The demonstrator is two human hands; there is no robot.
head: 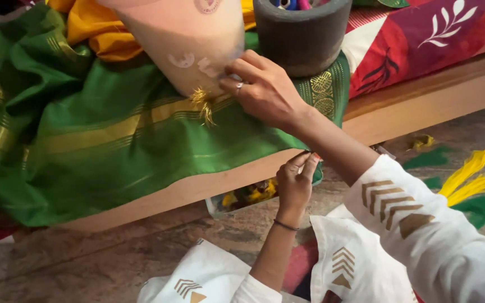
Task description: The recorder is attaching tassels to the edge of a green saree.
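White sleeves (422,224) with gold chevron prints — a ring (239,86), and seemingly a thin dark bracelet (285,225).

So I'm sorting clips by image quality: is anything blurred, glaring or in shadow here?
Head view: even, soft light and no glare on the green cloth; the pale cone is smeared; the right hand and left hand are fairly sharp; it is dark under the wooden ledge.

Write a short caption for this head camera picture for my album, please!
Right hand pinches a golden tassel on green cloth; left hand waits below.
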